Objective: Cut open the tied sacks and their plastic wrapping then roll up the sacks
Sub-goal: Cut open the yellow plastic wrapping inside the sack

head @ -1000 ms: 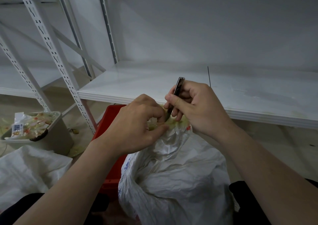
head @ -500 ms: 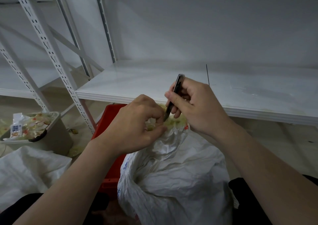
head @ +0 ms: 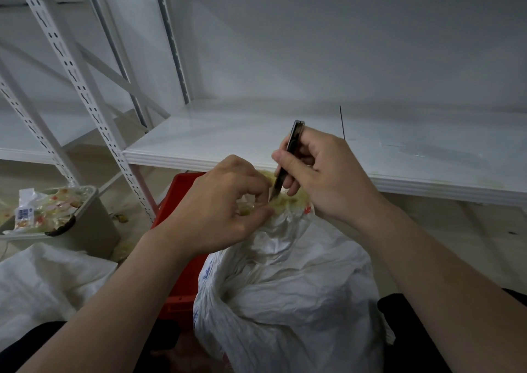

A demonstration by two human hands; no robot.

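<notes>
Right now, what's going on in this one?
A person is working at the tied neck of a white sack. The left hand pinches the bunched, yellowish top while the right hand holds a small knife with its tip down at that spot. The sack looks still closed. A red crate stands behind it; a second white sack lies at lower left.

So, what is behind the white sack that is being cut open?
A red crate stands behind the white sack, below the edge of the white shelf. The sack and the left hand cover most of it, so its contents cannot be seen.
</notes>
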